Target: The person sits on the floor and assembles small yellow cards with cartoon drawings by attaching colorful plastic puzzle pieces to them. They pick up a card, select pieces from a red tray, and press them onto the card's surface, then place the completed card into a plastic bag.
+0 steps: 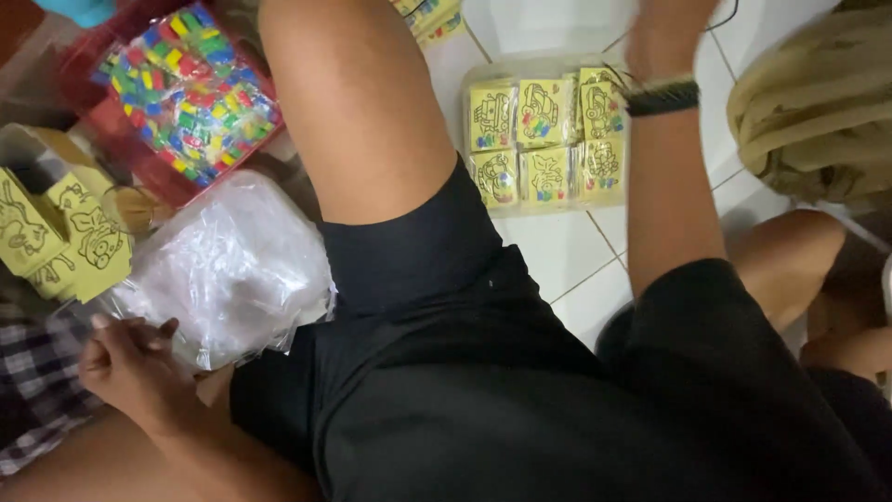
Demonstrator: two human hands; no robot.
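My left hand (130,364) is low at the left, its fingers curled on the near edge of a heap of clear plastic bags (228,265) that lies beside my thigh. My right hand (664,37) is raised at the top right, blurred, seen from its back, with a black band on the wrist. It hovers over a clear pack of yellow picture cards (544,130) laid flat on the white tiled floor (557,251). What the right hand's fingers hold is hidden. My legs in black shorts fill the middle.
A red tray of small coloured pieces (186,88) sits at the top left. Loose yellow picture cards (56,232) lie at the left edge, a checked cloth (32,390) below them. A tan fabric bundle (818,102) lies at the right.
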